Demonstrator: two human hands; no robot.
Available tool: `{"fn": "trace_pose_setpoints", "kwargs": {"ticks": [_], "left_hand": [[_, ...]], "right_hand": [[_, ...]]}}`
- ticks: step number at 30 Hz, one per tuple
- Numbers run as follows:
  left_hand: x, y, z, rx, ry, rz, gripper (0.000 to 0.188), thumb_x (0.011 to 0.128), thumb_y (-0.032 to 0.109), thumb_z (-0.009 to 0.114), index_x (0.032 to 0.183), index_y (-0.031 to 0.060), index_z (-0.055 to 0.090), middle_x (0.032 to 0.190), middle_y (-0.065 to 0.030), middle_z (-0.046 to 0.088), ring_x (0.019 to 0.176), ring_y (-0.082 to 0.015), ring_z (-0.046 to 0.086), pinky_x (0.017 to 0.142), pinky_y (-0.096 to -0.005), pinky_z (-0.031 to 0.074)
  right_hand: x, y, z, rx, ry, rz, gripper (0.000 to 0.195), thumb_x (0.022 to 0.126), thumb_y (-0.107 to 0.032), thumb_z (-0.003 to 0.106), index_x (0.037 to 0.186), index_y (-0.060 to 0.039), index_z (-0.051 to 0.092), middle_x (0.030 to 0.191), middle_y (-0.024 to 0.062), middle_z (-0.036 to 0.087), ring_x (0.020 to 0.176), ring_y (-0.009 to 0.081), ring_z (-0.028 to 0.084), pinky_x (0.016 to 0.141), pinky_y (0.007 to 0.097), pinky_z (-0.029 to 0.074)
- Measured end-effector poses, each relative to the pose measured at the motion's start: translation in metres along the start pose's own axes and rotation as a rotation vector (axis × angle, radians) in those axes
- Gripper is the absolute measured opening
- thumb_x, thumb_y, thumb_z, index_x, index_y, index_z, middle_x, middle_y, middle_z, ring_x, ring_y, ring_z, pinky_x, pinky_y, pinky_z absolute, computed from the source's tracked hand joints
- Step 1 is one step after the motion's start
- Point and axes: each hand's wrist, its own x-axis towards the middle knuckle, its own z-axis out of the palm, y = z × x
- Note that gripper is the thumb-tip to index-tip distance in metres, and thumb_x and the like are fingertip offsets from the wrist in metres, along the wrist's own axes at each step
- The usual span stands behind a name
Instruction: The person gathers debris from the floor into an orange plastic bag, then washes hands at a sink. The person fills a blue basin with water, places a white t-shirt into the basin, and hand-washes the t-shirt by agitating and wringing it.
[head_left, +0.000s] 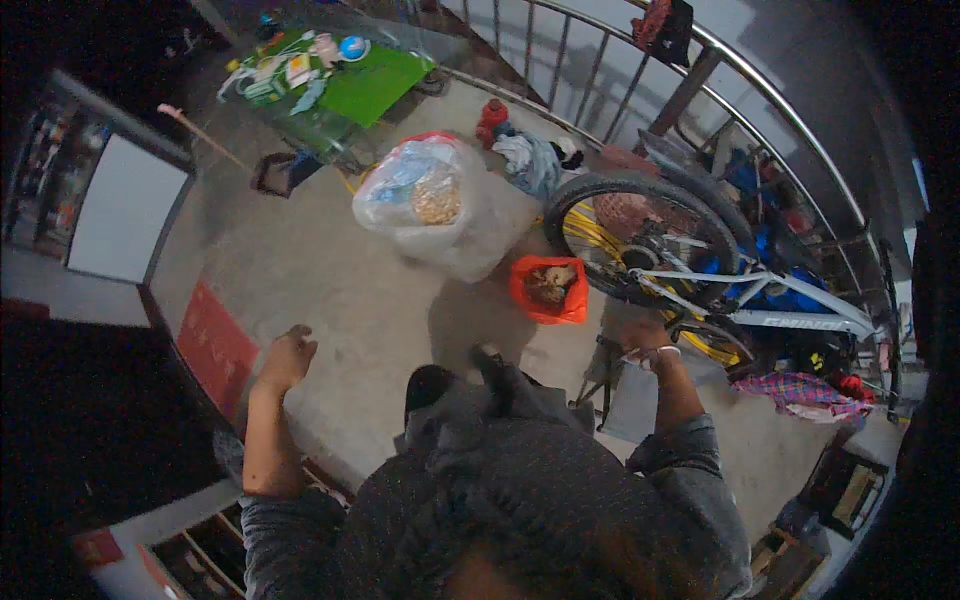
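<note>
My left hand (289, 356) hangs out to the left above the concrete floor, fingers loosely bent and nothing in them. On the right, my right hand (649, 346), with a pale band at the wrist, grips the top edge of what looks like a small folding stool (634, 405) with a grey panel and dark legs. Its fingers are blurred. Ahead of me on the floor stands an open red plastic bag (550, 291) with brownish contents. Behind it is a large translucent plastic sack (442, 202) holding tan pieces and bluish plastic.
A white bicycle (795, 304) leans along the metal railing (780, 105) on the right, above yellow hose or cable (589, 229). A cluttered green-topped table (382, 82) is at the back left. A red mat (217, 349) lies left, a plaid cloth (806, 394) right.
</note>
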Motion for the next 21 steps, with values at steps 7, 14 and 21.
{"fn": "trace_pose_setpoints", "kwargs": {"ticks": [7,14,21], "left_hand": [[0.153,0.081,-0.028,0.063,-0.121,0.301,0.026,0.074,0.020,0.049,0.091,0.0013,0.051,0.085,-0.0152,0.056,0.078,-0.0282,0.054,0.068,-0.0326,0.041],[0.360,0.214,0.024,-0.470,-0.299,0.551,0.023,0.074,0.020,0.050,0.089,0.0032,0.052,0.072,-0.0060,0.055,0.064,-0.0144,0.052,0.057,-0.0266,0.041],[0.550,0.274,0.181,-0.619,-0.295,0.351,0.020,0.072,0.023,0.047,0.082,0.0064,0.052,0.070,-0.0074,0.055,0.059,-0.0217,0.052,0.054,-0.0319,0.041]], "right_hand": [[0.004,0.010,-0.015,0.670,0.131,0.696,0.020,0.073,-0.019,0.049,0.086,-0.0043,0.052,0.075,0.0076,0.056,0.058,0.0191,0.055,0.048,0.0307,0.044],[-0.067,0.047,0.095,0.620,0.037,0.995,0.022,0.072,-0.025,0.049,0.081,-0.0052,0.054,0.074,0.0095,0.057,0.064,0.0194,0.056,0.054,0.0323,0.045],[0.009,-0.022,0.141,1.160,0.235,1.131,0.025,0.073,-0.026,0.048,0.084,-0.0039,0.052,0.077,0.0115,0.055,0.066,0.0211,0.055,0.056,0.0339,0.045]]}}
